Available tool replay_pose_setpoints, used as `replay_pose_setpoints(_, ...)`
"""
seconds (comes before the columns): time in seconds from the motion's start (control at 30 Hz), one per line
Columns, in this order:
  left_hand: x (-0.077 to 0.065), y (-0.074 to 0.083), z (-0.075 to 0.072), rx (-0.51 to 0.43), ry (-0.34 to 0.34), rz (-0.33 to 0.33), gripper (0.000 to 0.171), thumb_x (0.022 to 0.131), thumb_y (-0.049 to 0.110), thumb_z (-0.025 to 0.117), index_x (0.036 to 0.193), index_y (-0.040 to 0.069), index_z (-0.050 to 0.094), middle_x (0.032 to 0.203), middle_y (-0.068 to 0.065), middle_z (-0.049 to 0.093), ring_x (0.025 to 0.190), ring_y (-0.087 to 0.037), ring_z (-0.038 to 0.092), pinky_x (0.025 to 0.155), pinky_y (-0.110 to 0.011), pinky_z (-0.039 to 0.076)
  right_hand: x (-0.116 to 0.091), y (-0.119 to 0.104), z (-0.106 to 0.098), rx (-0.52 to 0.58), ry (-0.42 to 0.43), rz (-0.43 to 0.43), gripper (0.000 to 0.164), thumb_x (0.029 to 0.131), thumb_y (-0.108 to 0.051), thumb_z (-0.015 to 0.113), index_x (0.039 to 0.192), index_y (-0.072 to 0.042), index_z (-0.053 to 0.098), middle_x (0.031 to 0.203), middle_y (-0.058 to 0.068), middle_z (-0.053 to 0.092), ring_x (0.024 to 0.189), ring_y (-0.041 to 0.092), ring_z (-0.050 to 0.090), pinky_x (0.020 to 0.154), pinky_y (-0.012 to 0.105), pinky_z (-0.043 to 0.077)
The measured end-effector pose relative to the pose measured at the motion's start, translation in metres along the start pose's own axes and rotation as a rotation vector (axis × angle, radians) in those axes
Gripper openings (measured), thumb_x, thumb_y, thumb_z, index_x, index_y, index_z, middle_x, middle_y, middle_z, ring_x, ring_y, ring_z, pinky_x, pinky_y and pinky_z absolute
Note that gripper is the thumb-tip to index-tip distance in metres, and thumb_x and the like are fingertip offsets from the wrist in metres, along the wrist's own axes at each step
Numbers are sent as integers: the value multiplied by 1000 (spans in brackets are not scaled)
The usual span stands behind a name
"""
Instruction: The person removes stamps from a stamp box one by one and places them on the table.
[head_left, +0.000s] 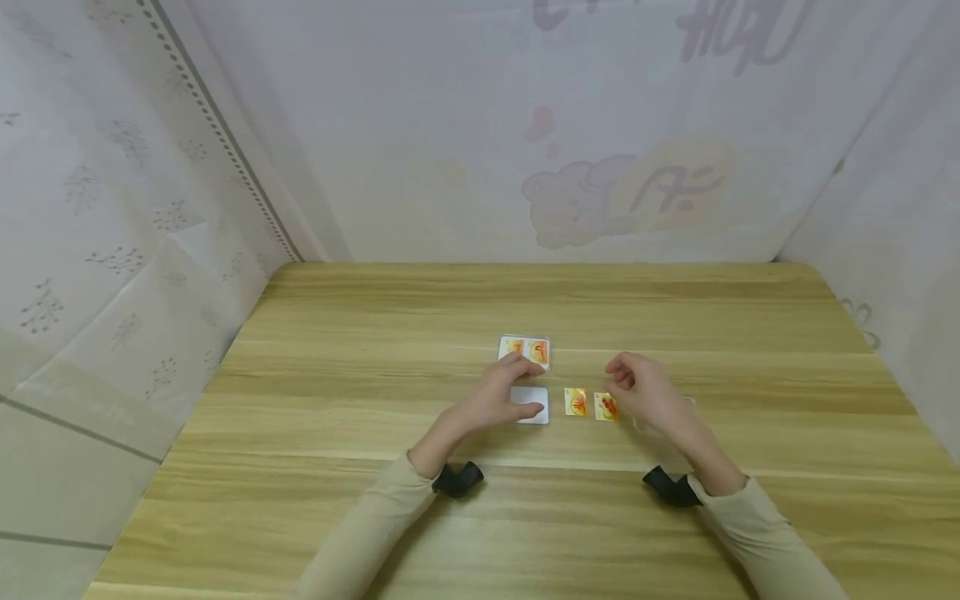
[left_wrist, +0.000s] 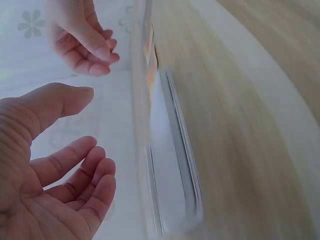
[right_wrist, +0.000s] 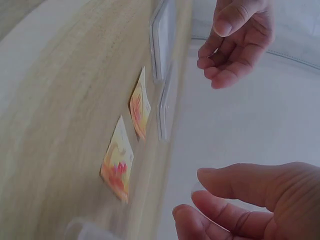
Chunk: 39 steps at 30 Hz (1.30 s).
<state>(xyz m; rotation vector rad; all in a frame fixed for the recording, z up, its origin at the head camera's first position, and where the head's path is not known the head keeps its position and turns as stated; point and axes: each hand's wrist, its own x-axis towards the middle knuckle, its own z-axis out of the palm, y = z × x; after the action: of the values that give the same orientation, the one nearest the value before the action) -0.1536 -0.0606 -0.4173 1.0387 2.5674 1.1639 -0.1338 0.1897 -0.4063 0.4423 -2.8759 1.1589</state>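
Note:
Loosely curved, my left hand (head_left: 498, 396) hovers over a blank white rounded plate (head_left: 534, 406), its thumb and fingers apart with nothing between them. Behind that lies a second rounded plate (head_left: 545, 361), with two orange-yellow picture pieces showing on its face and the left hand covering part of it. To the right, two small square pieces (head_left: 575, 402) (right_wrist: 118, 165) with orange-yellow pictures lie on the table. Just beyond the right-hand square is my right hand (head_left: 656, 400), raised off the wood, fingers bent and a gap between thumb and index finger.
A see-through item (right_wrist: 90, 231), faint in outline, lies on the table below the right hand. The wooden table (head_left: 375, 333) meets printed cloth walls (head_left: 420, 150) at the back and sides. Black wrist mounts (head_left: 459, 480) sit at both cuffs.

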Motion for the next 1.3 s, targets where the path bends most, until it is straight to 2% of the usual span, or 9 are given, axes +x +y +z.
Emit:
replay_pose_setpoints(0.1,6,6,6,-10,-17,-1,44,78,9,73,117,-6,57,111,-17,57,104,-28,55,91,-34,44,-5,3,-5,18,9,-10,14,79,8,65,92,10,59,81,14,60,73,22,55,65,32,49)
replay_pose_setpoints(0.33,19,17,19,-8,-33,48,47,78,9,74,118,-8,56,113,-18,57,104,-27,52,92,-33,43,-17,10,-15,-3,24,-56,19,78,8,67,95,10,59,92,23,61,81,33,61,75,47,51)
replay_pose_setpoints(0.67,35,34,30,33,-58,39,47,78,10,74,119,-4,57,115,-13,57,105,-23,52,91,-28,43,-32,24,-26,-31,50,-95,24,79,3,70,100,9,59,96,22,62,86,37,61,77,48,51)
replay_pose_setpoints(0.93,47,44,42,22,-89,21,49,78,12,75,121,-2,57,116,-9,54,106,-20,50,90,-23,41,-42,34,-35,-67,63,-121,31,76,5,73,102,10,58,99,23,61,88,38,60,76,49,50)
replay_pose_setpoints(1.3,62,59,57,85,-115,42,51,77,17,76,121,1,57,114,-8,55,106,-18,52,90,-19,40,-53,46,-42,-123,105,-180,37,71,5,76,103,9,58,98,22,62,89,38,60,74,50,50)
